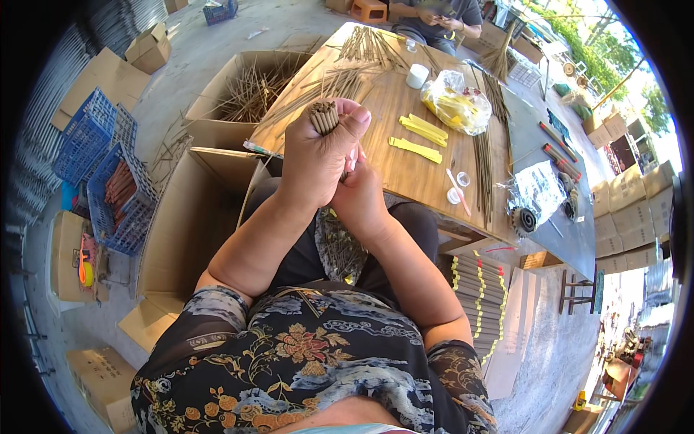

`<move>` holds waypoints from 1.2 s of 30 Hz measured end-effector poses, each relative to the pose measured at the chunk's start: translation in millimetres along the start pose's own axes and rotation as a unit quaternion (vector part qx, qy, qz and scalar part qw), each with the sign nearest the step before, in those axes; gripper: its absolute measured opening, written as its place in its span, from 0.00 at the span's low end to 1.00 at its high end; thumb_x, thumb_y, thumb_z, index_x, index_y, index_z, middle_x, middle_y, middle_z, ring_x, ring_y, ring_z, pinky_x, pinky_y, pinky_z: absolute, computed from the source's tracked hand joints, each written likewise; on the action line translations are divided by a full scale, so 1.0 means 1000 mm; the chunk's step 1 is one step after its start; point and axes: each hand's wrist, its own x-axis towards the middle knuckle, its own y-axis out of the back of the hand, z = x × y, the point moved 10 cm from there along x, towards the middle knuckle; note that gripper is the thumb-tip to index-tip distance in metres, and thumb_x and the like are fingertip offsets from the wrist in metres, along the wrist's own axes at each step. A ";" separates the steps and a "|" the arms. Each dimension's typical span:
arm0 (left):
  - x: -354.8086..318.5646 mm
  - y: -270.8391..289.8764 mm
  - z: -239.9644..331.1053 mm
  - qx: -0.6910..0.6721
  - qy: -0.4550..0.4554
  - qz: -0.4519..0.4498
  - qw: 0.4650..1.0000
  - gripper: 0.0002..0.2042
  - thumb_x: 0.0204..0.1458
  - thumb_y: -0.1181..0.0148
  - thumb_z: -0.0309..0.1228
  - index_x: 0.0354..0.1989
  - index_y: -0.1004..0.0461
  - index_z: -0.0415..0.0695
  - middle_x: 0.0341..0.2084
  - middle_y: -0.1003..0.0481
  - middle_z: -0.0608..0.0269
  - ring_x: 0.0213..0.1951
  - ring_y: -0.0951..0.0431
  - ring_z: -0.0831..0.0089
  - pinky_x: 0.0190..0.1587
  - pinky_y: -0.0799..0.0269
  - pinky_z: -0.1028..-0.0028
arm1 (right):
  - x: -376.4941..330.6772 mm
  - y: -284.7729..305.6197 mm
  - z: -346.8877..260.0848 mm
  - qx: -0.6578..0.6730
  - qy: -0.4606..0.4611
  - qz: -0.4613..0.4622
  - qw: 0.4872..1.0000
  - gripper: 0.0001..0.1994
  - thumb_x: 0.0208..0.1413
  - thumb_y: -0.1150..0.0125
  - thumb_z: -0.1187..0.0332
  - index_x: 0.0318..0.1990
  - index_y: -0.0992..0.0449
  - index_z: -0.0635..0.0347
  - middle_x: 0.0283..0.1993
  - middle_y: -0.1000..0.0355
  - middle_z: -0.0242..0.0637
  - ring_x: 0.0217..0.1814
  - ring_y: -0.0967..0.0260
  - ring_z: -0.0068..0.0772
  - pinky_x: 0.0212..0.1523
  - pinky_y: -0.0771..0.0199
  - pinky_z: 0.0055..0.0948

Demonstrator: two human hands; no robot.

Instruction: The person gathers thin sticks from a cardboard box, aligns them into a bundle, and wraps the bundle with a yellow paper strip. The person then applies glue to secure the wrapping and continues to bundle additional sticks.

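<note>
My left hand [314, 155] is closed around a bundle of thin brown sticks [324, 116], held upright so the stick ends show above my fist. My right hand [359, 197] sits just below and behind it, fingers curled against the lower part of the same bundle. Both hands are raised over my lap, at the near edge of the wooden table [394, 166].
Loose sticks [361, 54], yellow paper strips [419, 137], a plastic bag of yellow items [457, 101] and a white cup [417, 75] lie on the table. Open cardboard boxes [191, 217] stand left, blue crates [108, 166] beyond. Another person [434, 18] sits at the far end. Tied stick bundles [481, 296] lie right.
</note>
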 end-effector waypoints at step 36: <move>-0.007 -0.054 0.057 0.264 -0.152 -0.104 0.947 0.16 0.47 0.39 0.30 0.42 0.32 0.34 0.15 0.32 0.69 0.14 0.35 0.81 0.18 0.36 0.77 | -0.023 0.104 -0.067 0.153 0.079 0.096 0.980 0.20 0.46 0.44 0.73 0.48 0.38 0.67 0.40 0.34 0.40 0.42 0.35 0.27 0.45 0.35 0.25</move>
